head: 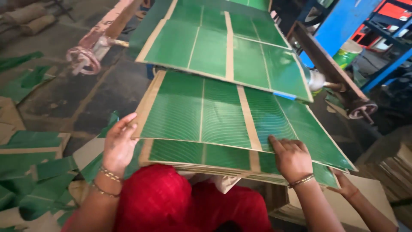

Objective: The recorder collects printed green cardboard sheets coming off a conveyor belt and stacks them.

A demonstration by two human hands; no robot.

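- Far left, on the floor: scattered green scraps and brown card pieces, lying flat and overlapping.
- Upper left: a pinkish roller arm with a round wheel end, standing apart from the sheets.
- Left hand, with bangles at the wrist: fingers together and curled on the left edge of the top green sheet, thumb under, near its brown border.
- Centre: top green sheet with fine curved white lines and pale brown strips, lifted a little above the stack of same sheets below; red cloth just under the stack edge.
- Behind: another green sheet, coming down from the machine, with a small blue tape piece at its lower right edge.
- Right hand: fingers together, pressed flat on the near edge of the top green sheet.
- Lower right: another person's hand touching under the stack corner.
- Far right: blue metal frame, green round container, brown card piles.
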